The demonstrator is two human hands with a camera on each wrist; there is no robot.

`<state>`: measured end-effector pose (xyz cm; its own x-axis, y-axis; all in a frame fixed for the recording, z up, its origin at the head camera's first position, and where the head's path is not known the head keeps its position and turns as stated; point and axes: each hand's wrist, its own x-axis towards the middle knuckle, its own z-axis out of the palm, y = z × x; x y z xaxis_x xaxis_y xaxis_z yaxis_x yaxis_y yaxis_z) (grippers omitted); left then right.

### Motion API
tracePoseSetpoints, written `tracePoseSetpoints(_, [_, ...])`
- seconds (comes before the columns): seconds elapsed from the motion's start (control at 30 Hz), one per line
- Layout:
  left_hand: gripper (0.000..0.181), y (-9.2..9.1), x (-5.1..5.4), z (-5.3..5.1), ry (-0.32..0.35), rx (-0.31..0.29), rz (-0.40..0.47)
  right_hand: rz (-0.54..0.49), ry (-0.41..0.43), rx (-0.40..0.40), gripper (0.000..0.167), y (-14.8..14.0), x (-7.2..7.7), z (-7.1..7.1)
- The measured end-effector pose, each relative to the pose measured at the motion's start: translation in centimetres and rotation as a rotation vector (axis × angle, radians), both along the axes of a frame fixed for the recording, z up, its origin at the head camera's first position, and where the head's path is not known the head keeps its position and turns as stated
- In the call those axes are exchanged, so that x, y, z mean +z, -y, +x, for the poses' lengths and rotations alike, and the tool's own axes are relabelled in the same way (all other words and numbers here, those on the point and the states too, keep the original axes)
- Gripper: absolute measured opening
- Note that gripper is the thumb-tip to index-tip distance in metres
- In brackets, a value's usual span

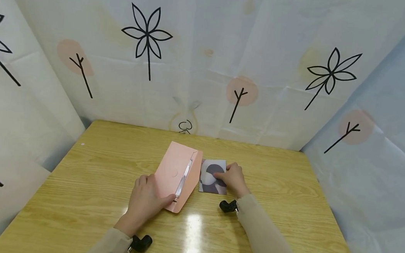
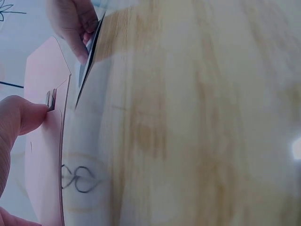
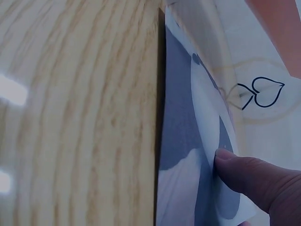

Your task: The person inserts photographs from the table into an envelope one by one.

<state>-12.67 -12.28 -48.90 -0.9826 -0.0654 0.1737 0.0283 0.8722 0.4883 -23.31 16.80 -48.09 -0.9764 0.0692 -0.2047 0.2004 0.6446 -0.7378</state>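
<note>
A pink paper envelope (image 1: 173, 167) lies slanted in front of me with its flap (image 1: 193, 178) folded open toward the right. A whitish strip (image 1: 184, 177) shows in its opening. My left hand (image 1: 145, 200) grips the envelope's near left part, thumb on top by the opening; in the left wrist view the thumb presses the pink paper (image 2: 42, 141). Just right of the flap, my right hand (image 1: 235, 179) pinches a square card (image 1: 207, 185) printed with grey and white shapes. The right wrist view shows the thumb on the card's face (image 3: 181, 117); the fingers beneath are mostly hidden.
Both things are over a wooden table (image 1: 117, 148). A white cloth (image 1: 192, 64) with drawn flowers and trees hangs behind it and at both sides. Black wrist cameras (image 1: 141, 243) sit on both sleeves. A bright reflection shines on the table's near middle.
</note>
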Motion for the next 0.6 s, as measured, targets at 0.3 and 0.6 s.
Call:
tracePoseSetpoints(0.3, [0.099,-0.03,-0.08,0.04,0.012,-0.009,-0.001,-0.002,-0.018,0.01,0.042,-0.1,0.17,0.57])
tracePoseSetpoints(0.6, [0.098,-0.35,0.17,-0.01,0.033,-0.011,0.007,-0.019,-0.036,0.04,0.038,-0.53,0.18,0.89])
